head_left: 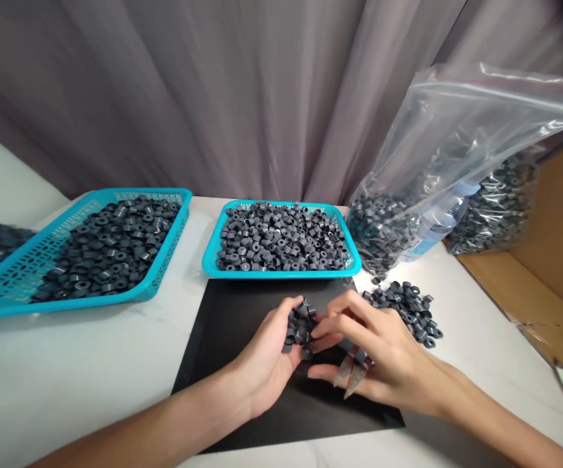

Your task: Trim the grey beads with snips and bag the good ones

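My left hand (266, 354) is cupped over a black mat (233, 318) and holds a handful of small dark grey rubber rings (300, 325). My right hand (376, 348) reaches into that handful with thumb and forefinger pinched on a ring, while its lower fingers grip a small pair of metal snips (350, 376) with the points facing me. A loose heap of the same rings (408, 309) lies on the white table just right of my right hand.
A teal tray (281, 270) full of rings stands behind the mat. A larger teal basket (13, 286) of rings sits at the left. A clear plastic bag (437, 195) of rings leans at the right, beside a cardboard box (545, 279). A grey curtain hangs behind.
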Demonstrator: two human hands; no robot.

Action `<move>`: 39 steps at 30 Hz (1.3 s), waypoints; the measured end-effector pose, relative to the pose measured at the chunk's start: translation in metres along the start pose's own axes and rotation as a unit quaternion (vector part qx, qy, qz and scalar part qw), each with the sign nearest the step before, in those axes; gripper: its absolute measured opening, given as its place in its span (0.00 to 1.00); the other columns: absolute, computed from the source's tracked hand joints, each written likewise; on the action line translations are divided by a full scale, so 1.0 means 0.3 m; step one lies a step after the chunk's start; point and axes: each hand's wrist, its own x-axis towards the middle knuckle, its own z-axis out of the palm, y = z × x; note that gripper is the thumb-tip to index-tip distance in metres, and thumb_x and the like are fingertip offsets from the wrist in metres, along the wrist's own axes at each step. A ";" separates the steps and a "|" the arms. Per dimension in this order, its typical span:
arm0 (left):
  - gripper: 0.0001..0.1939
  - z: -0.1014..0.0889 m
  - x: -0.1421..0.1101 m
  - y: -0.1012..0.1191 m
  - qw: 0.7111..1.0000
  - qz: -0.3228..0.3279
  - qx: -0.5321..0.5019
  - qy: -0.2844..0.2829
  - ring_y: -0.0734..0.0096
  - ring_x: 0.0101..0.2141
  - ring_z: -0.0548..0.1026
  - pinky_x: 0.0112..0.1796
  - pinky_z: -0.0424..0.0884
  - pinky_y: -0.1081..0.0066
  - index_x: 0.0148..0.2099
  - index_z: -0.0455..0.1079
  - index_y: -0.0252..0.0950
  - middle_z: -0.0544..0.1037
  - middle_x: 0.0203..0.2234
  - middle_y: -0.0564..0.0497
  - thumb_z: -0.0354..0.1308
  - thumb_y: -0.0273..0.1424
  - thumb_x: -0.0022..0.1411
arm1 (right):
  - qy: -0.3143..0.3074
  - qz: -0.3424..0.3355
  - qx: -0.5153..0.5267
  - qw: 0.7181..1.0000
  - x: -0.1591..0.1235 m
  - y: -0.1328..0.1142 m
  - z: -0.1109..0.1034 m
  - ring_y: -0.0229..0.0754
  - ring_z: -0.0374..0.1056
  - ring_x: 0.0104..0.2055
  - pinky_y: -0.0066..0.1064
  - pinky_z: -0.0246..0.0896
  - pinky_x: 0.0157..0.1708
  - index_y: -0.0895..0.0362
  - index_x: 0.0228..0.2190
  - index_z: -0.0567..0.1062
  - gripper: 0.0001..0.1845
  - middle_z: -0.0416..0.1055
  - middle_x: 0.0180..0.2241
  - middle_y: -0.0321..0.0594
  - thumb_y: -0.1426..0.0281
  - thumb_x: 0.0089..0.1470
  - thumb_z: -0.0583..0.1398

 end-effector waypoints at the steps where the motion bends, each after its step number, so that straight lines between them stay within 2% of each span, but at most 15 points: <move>1: 0.10 -0.003 0.002 -0.003 1.000 0.005 -0.001 0.008 0.72 0.26 0.74 0.34 0.74 0.72 0.31 0.70 0.35 0.77 0.26 0.51 0.54 0.28 0.67 | -0.007 -0.005 -0.010 1.000 -0.001 0.000 0.006 0.35 0.71 0.35 0.25 0.65 0.28 0.55 0.46 0.71 0.16 0.69 0.42 0.41 0.60 0.60 0.62; 5: 0.11 -0.008 0.003 -0.007 1.000 -0.002 0.013 0.011 0.72 0.27 0.73 0.34 0.74 0.72 0.32 0.70 0.35 0.76 0.26 0.51 0.53 0.30 0.68 | -0.015 -0.009 -0.019 1.000 -0.005 0.004 0.026 0.36 0.71 0.36 0.25 0.65 0.29 0.55 0.47 0.71 0.15 0.69 0.42 0.42 0.60 0.63 0.59; 9: 0.11 -0.008 0.002 -0.005 1.000 0.001 0.017 0.015 0.73 0.29 0.73 0.35 0.73 0.74 0.33 0.70 0.35 0.76 0.28 0.51 0.53 0.31 0.68 | 0.010 -0.017 -0.048 0.999 -0.009 0.006 0.030 0.36 0.70 0.35 0.25 0.62 0.26 0.55 0.48 0.72 0.15 0.68 0.41 0.42 0.61 0.63 0.59; 14: 0.12 -0.010 0.005 -0.002 1.000 0.009 0.010 0.004 0.73 0.33 0.74 0.35 0.73 0.75 0.34 0.72 0.33 0.77 0.31 0.49 0.53 0.31 0.69 | 0.028 -0.032 -0.036 0.998 -0.001 0.001 0.026 0.37 0.66 0.34 0.26 0.58 0.26 0.53 0.43 0.75 0.08 0.68 0.38 0.40 0.66 0.63 0.60; 18: 0.13 -0.009 0.002 -0.002 0.999 0.022 0.024 -0.031 0.70 0.31 0.74 0.35 0.76 0.70 0.33 0.72 0.33 0.78 0.28 0.48 0.51 0.30 0.69 | 0.050 0.011 0.022 0.998 0.005 0.001 0.003 0.35 0.66 0.35 0.26 0.61 0.31 0.54 0.41 0.75 0.05 0.68 0.40 0.40 0.69 0.62 0.60; 21: 0.13 -0.009 0.003 -0.005 0.998 0.028 0.023 -0.047 0.67 0.32 0.76 0.39 0.77 0.64 0.33 0.72 0.32 0.79 0.30 0.46 0.52 0.30 0.69 | 0.024 0.042 0.036 0.998 0.006 0.008 -0.015 0.37 0.66 0.39 0.27 0.62 0.35 0.53 0.39 0.74 0.04 0.70 0.43 0.39 0.71 0.61 0.61; 24: 0.12 -0.011 0.007 -0.008 0.999 0.032 0.013 -0.024 0.67 0.31 0.76 0.40 0.78 0.64 0.31 0.71 0.33 0.77 0.28 0.48 0.54 0.30 0.67 | -0.031 0.058 0.029 0.997 0.005 0.014 -0.019 0.40 0.65 0.40 0.29 0.61 0.38 0.53 0.39 0.72 0.07 0.72 0.41 0.37 0.75 0.59 0.61; 27: 0.13 -0.012 0.010 -0.008 0.999 0.026 0.022 -0.002 0.69 0.28 0.74 0.37 0.78 0.65 0.29 0.70 0.33 0.74 0.25 0.51 0.54 0.30 0.67 | -0.054 0.062 -0.007 0.997 0.005 0.012 -0.008 0.41 0.63 0.37 0.30 0.57 0.34 0.53 0.38 0.71 0.06 0.72 0.35 0.37 0.74 0.59 0.60; 30: 0.13 -0.016 0.013 -0.007 0.999 0.027 0.032 -0.011 0.70 0.27 0.75 0.36 0.78 0.66 0.29 0.71 0.33 0.74 0.25 0.51 0.54 0.30 0.66 | -0.046 0.060 -0.033 0.997 0.006 0.004 0.006 0.42 0.62 0.36 0.30 0.54 0.30 0.54 0.37 0.70 0.02 0.72 0.34 0.38 0.73 0.62 0.58; 34: 0.13 -0.023 0.023 -0.006 0.997 0.030 0.043 -0.048 0.68 0.29 0.76 0.40 0.78 0.64 0.31 0.72 0.32 0.76 0.26 0.50 0.53 0.31 0.66 | -0.027 0.076 -0.031 0.996 0.006 -0.005 0.020 0.43 0.64 0.38 0.30 0.56 0.32 0.54 0.39 0.70 0.04 0.73 0.35 0.38 0.73 0.62 0.57; 39: 0.11 -0.020 0.023 0.004 0.996 0.032 0.053 -0.069 0.64 0.33 0.79 0.45 0.77 0.60 0.35 0.76 0.31 0.81 0.31 0.46 0.54 0.30 0.66 | 0.005 0.124 0.048 0.991 0.010 -0.007 0.003 0.39 0.66 0.38 0.28 0.59 0.34 0.52 0.41 0.71 0.06 0.73 0.36 0.37 0.73 0.62 0.57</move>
